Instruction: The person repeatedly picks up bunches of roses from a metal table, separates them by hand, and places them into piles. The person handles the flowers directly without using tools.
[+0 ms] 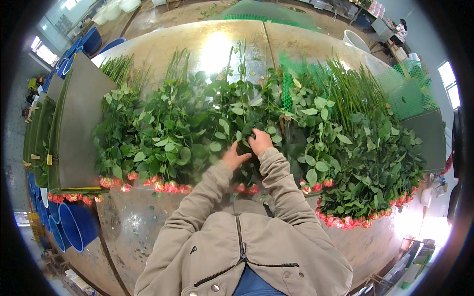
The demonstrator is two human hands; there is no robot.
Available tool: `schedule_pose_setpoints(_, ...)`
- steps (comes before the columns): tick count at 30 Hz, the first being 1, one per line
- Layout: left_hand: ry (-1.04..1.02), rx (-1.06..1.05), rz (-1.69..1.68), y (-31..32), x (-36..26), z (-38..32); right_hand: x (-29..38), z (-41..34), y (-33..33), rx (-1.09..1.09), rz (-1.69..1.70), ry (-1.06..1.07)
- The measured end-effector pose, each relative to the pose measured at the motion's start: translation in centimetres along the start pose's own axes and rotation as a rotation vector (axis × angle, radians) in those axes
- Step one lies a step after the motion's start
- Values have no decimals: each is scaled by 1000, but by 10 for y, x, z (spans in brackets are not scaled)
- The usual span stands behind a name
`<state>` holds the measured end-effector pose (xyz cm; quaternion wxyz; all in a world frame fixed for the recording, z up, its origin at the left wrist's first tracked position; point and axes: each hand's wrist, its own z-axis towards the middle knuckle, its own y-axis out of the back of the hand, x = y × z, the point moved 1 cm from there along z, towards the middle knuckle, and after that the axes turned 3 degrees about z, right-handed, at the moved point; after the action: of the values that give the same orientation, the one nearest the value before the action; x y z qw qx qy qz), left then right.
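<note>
Side by side, both hands reach into the leafy stems in the middle of the table. My left hand (pixel 234 157) has its thumb and index finger spread apart, touching foliage. My right hand (pixel 260 142) lies just to the right and slightly farther away, its fingers bent among the leaves; whether they grip a stem cannot be seen. Beneath the hands are rose stems with green leaves (pixel 224 127), their cut ends pointing away from me. Red-and-cream rose heads (pixel 247 188) from these stems hang at the near table edge, between my forearms.
More roses (pixel 166 137) lie to the left; a large pile of roses (pixel 370 162) covers the right. Green plastic mesh (pixel 407 88) lies at the far right of the metal table (pixel 155 48). Upright boards (pixel 79 125) stand left, with blue buckets (pixel 77 225) below. A person (pixel 400 31) is in the background.
</note>
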<state>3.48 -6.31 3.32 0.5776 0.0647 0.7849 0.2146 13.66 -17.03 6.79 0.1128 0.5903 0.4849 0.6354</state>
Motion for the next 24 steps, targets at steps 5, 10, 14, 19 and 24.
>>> schedule_pose_setpoints(5,-48,220,-738,16,-29,-8,-2,-1,12,176,802,-83)
schedule_pose_setpoints(10,107,235,-821,47,-61,-15,-21,-19,46,-190,383,20)
schedule_pose_setpoints(14,15,224,-812,82,-94,-23,-29,-25,19,22,-96,-154)
schedule_pose_setpoints(19,23,101,-617,142,-127,-52,-31,-17,-18,-124,102,-100)
schedule_pose_setpoints(24,32,-212,-541,202,-128,-108,-1,-28,-55,-203,300,37)
